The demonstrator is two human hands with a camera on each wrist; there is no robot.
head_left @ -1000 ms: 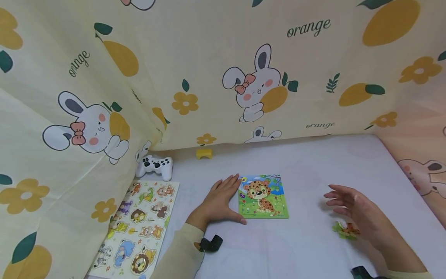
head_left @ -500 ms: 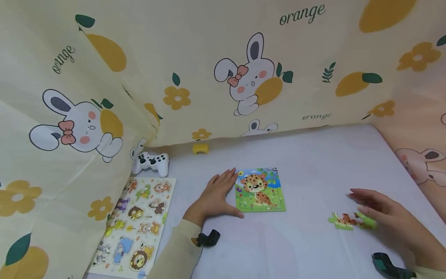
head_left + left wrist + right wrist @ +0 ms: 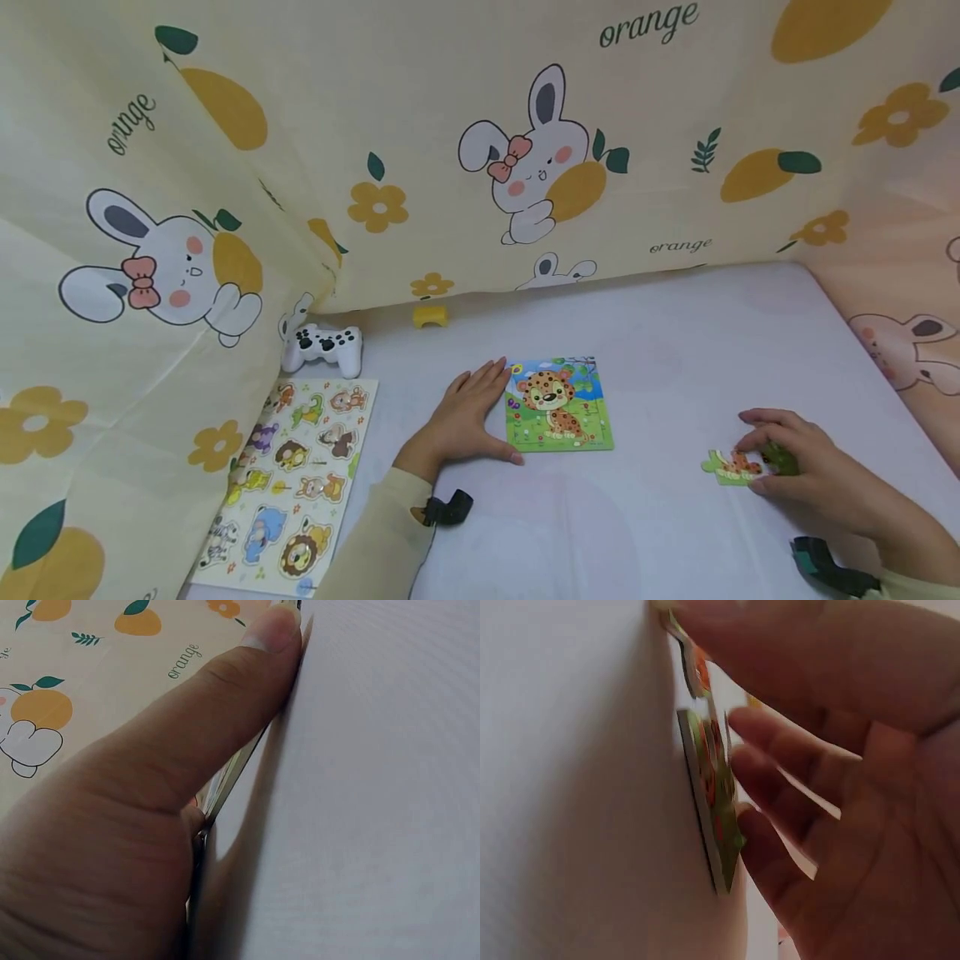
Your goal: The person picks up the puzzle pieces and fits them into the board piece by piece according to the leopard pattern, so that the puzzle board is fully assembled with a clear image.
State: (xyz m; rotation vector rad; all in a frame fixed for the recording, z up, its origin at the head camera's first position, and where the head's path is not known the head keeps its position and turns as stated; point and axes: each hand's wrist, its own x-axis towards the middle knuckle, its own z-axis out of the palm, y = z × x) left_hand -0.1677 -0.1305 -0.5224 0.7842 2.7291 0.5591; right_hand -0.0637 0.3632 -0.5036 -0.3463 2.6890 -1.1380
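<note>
A square leopard jigsaw puzzle (image 3: 588,421) lies in the middle of the white table. My left hand (image 3: 461,425) rests flat along its left side, fingertips at the upper left corner and thumb near the lower left corner. Off to the right, my right hand (image 3: 821,475) has thumb and index finger at opposite edges of a green and orange puzzle piece (image 3: 723,475). A second green puzzle piece (image 3: 782,460) is partly hidden under that hand. In the right wrist view the loosely bent other fingers (image 3: 769,832) hover by this second piece.
A white board of animal pictures (image 3: 358,442) lies at the left, with a white game controller (image 3: 324,346) behind it. A yellow arched block (image 3: 431,317) stands near the back. Printed cloth (image 3: 450,108) hangs along the back and sides.
My right hand moved right, then its thumb and fingers closed in on the puzzle pieces. The left hand keeps its place by the puzzle. The head view has shifted slightly.
</note>
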